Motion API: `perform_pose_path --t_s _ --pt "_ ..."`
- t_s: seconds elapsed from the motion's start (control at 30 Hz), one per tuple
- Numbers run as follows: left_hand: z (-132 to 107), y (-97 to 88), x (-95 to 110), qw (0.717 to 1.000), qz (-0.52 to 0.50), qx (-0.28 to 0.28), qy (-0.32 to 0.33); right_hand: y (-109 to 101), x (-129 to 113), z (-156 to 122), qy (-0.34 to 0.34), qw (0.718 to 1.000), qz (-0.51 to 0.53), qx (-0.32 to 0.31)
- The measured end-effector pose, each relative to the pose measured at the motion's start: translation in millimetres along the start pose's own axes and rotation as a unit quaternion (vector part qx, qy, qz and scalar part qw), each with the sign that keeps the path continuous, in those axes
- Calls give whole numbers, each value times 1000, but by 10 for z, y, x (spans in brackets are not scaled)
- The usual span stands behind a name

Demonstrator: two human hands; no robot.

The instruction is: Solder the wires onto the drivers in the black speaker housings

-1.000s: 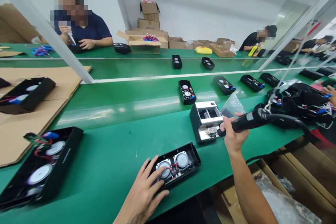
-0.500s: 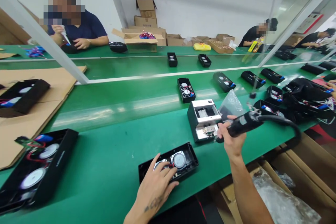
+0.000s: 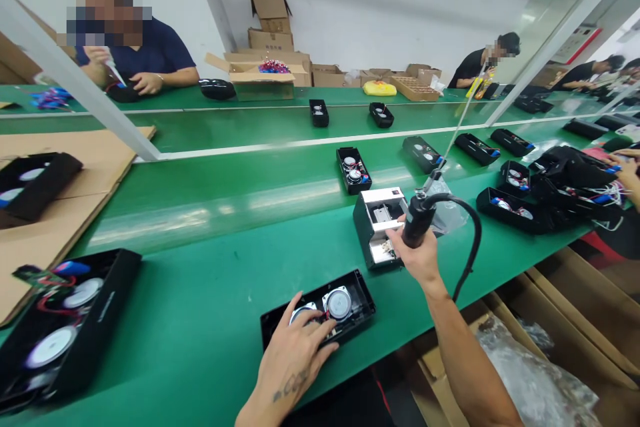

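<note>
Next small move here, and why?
Probably lift the black driver in the right hand toward the open speaker case: it stands roughly upright by the silver-topped box, tip hidden, while the left hand rests spread over the case.

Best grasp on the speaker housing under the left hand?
Probably the right end wall of the housing, coming from the right. That rim stands clear of the left hand; the open top exposes speakers and wiring, so avoid the middle.
</note>
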State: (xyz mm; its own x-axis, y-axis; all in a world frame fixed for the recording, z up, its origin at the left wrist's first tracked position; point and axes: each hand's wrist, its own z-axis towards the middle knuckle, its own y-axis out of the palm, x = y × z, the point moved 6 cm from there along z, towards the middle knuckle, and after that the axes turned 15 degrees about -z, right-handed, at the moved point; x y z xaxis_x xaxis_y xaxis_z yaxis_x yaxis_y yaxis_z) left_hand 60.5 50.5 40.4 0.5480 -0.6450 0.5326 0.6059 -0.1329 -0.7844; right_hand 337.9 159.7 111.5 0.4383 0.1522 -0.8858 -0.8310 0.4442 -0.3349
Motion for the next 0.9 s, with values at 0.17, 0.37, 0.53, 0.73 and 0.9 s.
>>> perform_pose_path --t_s 0.17,0.37,0.53,0.73,0.9 --pt "-21 36 8 1000 -22 18 -4 -54 -198 -399 18 991 126 -44" --pt "-43 84 -14 999 -39 19 0 88 -548 -965 -68 958 270 -69" --pt "-40 64 8 1000 -27 15 -1 367 -562 -1154 -76 956 266 -94" --pt "-35 66 23 999 -31 1 -15 477 -480 -1186 -45 961 255 -97" --pt "-40 71 13 999 -35 0 -18 515 -425 -1210 -39 960 255 -107"
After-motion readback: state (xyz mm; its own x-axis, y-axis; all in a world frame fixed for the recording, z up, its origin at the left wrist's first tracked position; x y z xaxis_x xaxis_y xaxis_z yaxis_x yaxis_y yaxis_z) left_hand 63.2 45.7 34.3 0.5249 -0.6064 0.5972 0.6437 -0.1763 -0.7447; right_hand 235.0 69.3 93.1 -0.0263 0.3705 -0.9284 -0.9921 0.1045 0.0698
